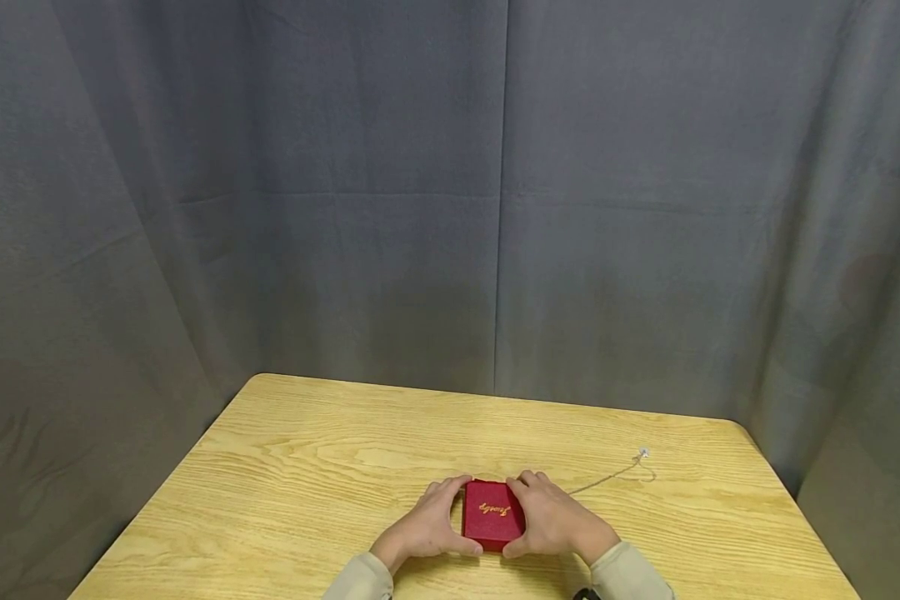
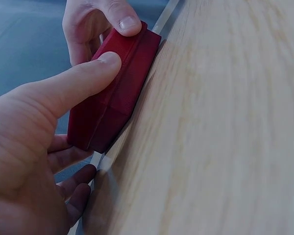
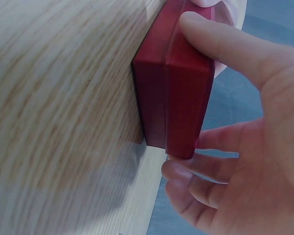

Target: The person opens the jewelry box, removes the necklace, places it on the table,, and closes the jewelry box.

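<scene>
A small red jewelry box (image 1: 493, 515) with gold script on its lid lies on the wooden table near the front edge. Its lid is down, and a seam runs around the red side (image 3: 174, 83). From the left, my left hand (image 1: 431, 521) grips the box, thumb on the near side and fingers reaching to the far side. My right hand (image 1: 555, 512) holds it the same way from the right. In the left wrist view both thumbs press on the near face, close to the seam. The wrist views partly hide the fingertips behind the box.
Right of my right hand, a thin twisted cord or chain (image 1: 603, 481) lies on the wooden table (image 1: 330, 450), with a small shiny clear piece (image 1: 643, 452) at its far end. Grey curtains (image 1: 375, 208) hang behind the table and along both sides.
</scene>
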### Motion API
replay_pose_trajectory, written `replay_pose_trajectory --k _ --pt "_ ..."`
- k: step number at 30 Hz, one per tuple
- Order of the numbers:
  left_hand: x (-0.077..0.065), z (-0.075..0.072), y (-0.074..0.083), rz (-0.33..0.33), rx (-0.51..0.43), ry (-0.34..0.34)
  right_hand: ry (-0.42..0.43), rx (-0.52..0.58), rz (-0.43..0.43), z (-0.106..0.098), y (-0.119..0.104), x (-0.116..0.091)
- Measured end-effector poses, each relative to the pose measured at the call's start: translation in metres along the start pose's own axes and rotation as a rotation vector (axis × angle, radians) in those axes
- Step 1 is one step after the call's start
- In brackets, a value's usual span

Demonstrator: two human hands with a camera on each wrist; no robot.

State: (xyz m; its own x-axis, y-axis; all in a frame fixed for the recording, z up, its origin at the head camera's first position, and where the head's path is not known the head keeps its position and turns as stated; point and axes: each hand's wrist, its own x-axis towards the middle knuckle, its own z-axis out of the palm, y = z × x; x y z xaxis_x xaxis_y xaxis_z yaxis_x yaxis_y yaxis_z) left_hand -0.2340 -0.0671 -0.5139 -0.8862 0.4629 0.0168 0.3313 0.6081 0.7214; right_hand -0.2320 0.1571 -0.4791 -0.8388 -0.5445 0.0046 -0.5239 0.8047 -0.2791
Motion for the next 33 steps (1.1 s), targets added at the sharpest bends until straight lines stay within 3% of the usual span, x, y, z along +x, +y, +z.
replay_pose_trajectory --k 33 --pt "-0.0005 -0.0001 0.0025 -0.030 -0.019 -0.004 -0.032 0.031 0.024 -0.0042 -0.0024 0.0017"
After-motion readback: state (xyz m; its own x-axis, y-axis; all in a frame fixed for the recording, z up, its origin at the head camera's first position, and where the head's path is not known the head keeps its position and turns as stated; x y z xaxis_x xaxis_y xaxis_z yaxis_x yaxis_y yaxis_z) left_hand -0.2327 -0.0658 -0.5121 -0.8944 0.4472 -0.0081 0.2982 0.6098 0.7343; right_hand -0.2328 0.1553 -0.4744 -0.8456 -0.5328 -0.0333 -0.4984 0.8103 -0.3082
